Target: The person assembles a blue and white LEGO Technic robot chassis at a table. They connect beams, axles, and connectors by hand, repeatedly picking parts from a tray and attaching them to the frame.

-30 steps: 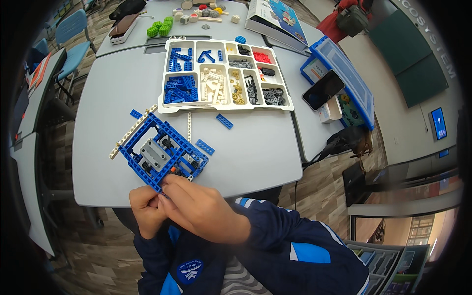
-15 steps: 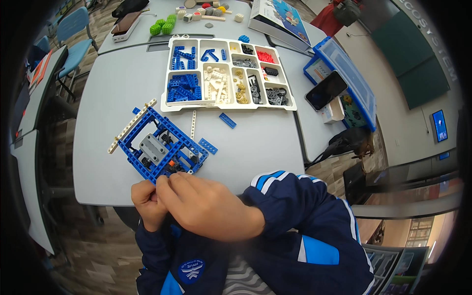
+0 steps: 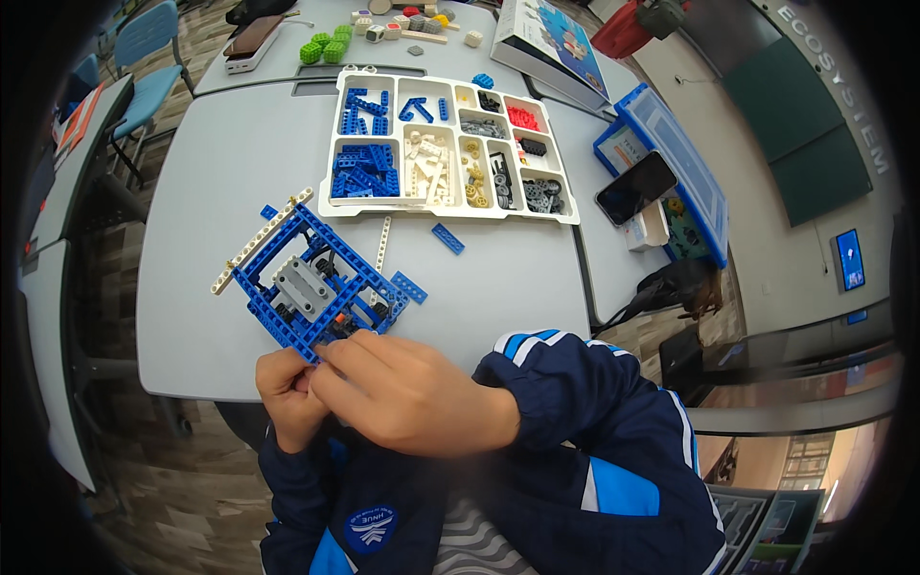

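Observation:
A blue building-brick frame (image 3: 350,276) lies tilted on the near left of the table. It carries a grey motor-like block (image 3: 301,285) in its middle and a white beam with holes (image 3: 261,241) along its far left side. My right hand (image 3: 407,395) is closed, its fingertips pressed on the frame's near corner. Just below that corner, my left hand (image 3: 287,398) pinches its fingers together beside the right hand's. What lies between the left fingertips is hidden. Loose blue plates (image 3: 448,239) and a thin white beam (image 3: 383,245) lie beside the frame.
Beyond the frame stands a white sorting tray (image 3: 460,213) of blue, white, red, grey and tan parts. Behind it are green spiky blocks (image 3: 324,48) and a large box (image 3: 551,53). To the right, a phone (image 3: 636,188) leans by a blue-lidded bin (image 3: 676,163).
The view has shifted slightly, and the frame appears turned a little. Both hands stay closed at its near corner.

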Action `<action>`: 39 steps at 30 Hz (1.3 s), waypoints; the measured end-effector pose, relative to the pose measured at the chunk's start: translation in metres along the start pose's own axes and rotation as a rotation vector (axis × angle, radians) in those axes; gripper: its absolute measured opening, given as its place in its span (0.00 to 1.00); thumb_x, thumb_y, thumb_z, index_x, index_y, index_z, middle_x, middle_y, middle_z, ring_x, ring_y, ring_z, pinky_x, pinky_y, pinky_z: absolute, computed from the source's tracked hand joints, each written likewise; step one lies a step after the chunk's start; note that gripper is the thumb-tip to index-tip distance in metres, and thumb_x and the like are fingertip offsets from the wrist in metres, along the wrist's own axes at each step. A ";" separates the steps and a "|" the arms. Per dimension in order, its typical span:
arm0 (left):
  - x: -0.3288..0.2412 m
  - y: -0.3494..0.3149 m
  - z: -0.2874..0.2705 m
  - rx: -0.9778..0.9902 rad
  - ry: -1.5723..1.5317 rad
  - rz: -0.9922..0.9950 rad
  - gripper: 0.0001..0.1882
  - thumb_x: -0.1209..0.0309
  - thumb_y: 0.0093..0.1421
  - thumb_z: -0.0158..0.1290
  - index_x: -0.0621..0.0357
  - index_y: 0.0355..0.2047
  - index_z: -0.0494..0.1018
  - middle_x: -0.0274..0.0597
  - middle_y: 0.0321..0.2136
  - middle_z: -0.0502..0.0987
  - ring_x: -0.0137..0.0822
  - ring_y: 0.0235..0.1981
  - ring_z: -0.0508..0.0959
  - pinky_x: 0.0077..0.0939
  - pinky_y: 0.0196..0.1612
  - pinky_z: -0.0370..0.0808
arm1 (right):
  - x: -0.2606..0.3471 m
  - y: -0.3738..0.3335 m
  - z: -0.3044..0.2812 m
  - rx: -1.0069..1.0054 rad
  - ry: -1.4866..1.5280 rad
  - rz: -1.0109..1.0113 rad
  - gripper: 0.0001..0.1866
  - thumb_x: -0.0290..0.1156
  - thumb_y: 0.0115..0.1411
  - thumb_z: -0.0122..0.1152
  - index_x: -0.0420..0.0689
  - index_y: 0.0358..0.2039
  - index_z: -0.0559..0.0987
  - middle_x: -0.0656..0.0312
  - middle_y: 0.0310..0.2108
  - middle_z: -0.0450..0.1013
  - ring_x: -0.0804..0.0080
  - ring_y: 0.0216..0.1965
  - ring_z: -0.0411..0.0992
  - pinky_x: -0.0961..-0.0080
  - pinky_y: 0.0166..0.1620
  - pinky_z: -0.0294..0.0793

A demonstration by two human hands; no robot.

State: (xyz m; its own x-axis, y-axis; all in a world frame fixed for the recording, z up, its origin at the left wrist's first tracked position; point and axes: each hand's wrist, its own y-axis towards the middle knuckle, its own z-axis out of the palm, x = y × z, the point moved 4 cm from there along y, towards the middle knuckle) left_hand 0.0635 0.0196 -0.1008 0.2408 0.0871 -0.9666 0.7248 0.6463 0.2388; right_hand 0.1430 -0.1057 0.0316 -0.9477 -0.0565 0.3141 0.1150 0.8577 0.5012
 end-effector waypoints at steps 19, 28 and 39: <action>0.000 -0.010 -0.001 0.009 -0.125 -0.112 0.11 0.68 0.60 0.57 0.67 0.32 0.79 0.30 0.25 0.75 0.18 0.26 0.69 0.14 0.28 0.64 | -0.003 -0.005 0.001 -0.068 0.079 -0.020 0.18 0.23 0.47 0.64 0.32 0.40 0.76 0.49 0.40 0.75 0.58 0.36 0.77 0.69 0.39 0.79; -0.012 0.000 -0.001 0.228 -0.271 -0.365 0.18 0.62 0.65 0.54 0.67 0.44 0.76 0.37 0.36 0.79 0.24 0.32 0.77 0.19 0.36 0.73 | -0.005 -0.004 0.002 -0.082 0.079 -0.044 0.17 0.23 0.47 0.64 0.31 0.39 0.77 0.45 0.41 0.76 0.57 0.36 0.77 0.67 0.40 0.79; -0.035 0.006 -0.003 0.337 -0.319 -0.469 0.19 0.63 0.66 0.54 0.68 0.48 0.73 0.34 0.30 0.77 0.20 0.28 0.74 0.14 0.30 0.70 | -0.008 -0.003 0.003 -0.094 0.059 -0.057 0.15 0.23 0.48 0.64 0.33 0.38 0.78 0.48 0.41 0.75 0.60 0.35 0.76 0.70 0.36 0.76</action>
State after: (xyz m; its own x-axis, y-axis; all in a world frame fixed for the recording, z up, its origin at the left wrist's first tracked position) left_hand 0.0575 0.0220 -0.0658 -0.0081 -0.4085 -0.9127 0.9494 0.2833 -0.1352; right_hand 0.1490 -0.1062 0.0255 -0.9346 -0.1359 0.3288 0.0917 0.8010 0.5917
